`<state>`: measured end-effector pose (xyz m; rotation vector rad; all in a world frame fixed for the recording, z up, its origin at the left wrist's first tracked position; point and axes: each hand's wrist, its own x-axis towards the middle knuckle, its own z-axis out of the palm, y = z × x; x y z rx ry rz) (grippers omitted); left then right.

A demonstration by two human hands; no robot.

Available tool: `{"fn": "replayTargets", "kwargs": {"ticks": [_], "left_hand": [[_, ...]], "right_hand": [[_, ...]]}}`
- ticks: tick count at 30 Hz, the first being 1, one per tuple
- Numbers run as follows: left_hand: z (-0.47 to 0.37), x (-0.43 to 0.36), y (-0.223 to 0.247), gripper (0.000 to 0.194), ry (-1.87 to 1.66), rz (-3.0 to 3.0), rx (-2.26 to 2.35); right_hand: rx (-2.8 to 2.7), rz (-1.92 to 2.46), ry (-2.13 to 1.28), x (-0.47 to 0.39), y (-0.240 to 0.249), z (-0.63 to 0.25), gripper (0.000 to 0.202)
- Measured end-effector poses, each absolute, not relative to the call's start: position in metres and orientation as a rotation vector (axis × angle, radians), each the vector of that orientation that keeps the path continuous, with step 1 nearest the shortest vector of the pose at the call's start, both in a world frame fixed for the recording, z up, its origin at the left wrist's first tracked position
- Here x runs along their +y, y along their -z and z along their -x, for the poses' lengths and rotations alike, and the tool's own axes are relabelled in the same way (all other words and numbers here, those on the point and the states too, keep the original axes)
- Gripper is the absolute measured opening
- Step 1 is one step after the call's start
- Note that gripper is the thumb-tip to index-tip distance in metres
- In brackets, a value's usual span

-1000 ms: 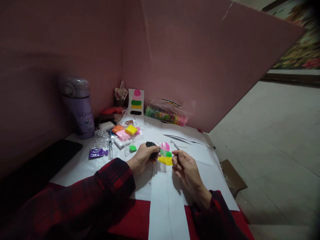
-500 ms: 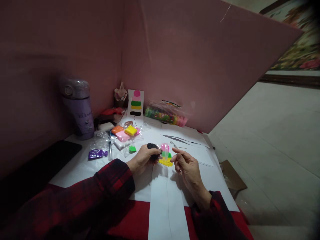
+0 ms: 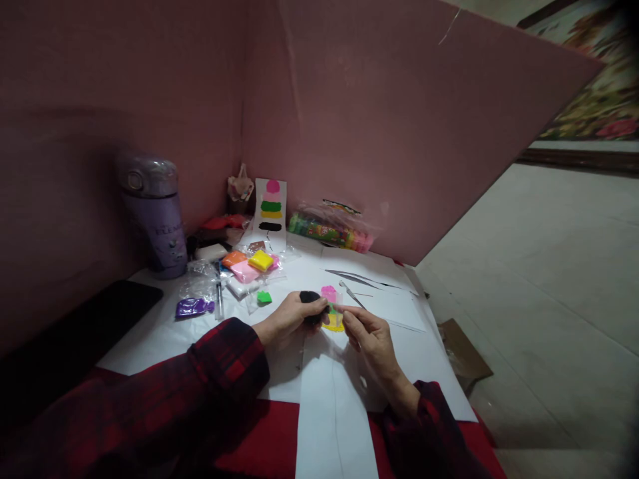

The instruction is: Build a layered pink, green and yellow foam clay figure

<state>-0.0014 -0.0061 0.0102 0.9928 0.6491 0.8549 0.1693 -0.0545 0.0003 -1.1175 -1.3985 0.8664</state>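
My left hand (image 3: 292,318) is closed around a packet of black modelling clay (image 3: 310,297), thumb on top. Close by on the right, my right hand (image 3: 368,332) has thumb and forefinger pinched together at what looks like the packet's clear plastic edge. Beneath and behind the fingers, a layered clay piece on the paper shows pink clay (image 3: 329,293), some green and yellow clay (image 3: 335,326); the hands and film partly cover it. Just beyond my right hand lies a thin metal craft knife or similar tool (image 3: 352,293).
Bagged clay, including a yellow packet (image 3: 260,260) and a purple packet (image 3: 194,307), lies left of my hands. A purple bottle (image 3: 157,223) stands far left. A painted card (image 3: 271,207) and a bag of coloured clay sticks (image 3: 329,229) rest by the pink wall. White paper (image 3: 332,426) overhangs the front.
My right hand has moved left and closed into a pinch beside the packet. My left hand, with the black clay, has shifted slightly right.
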Motion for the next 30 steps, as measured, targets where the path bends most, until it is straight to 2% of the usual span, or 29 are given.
{"fn": "replayTargets", "kwargs": {"ticks": [11,26,30], "left_hand": [[0.001,-0.012,-0.011,0.073,-0.772,-1.208,0.868],[-0.002,-0.017,-0.012,0.07,-0.788,-1.292,0.925],[-0.002,-0.018,-0.012,0.07,-0.801,-1.282,0.89]], "right_hand": [[-1.504,1.185,-0.708,-0.057,-0.001,-0.162,0.021],[-1.503,1.12,-0.683,-0.063,0.004,-0.155,0.024],[-1.538,1.159,-0.657,-0.065,0.001,-0.153,0.02]]}}
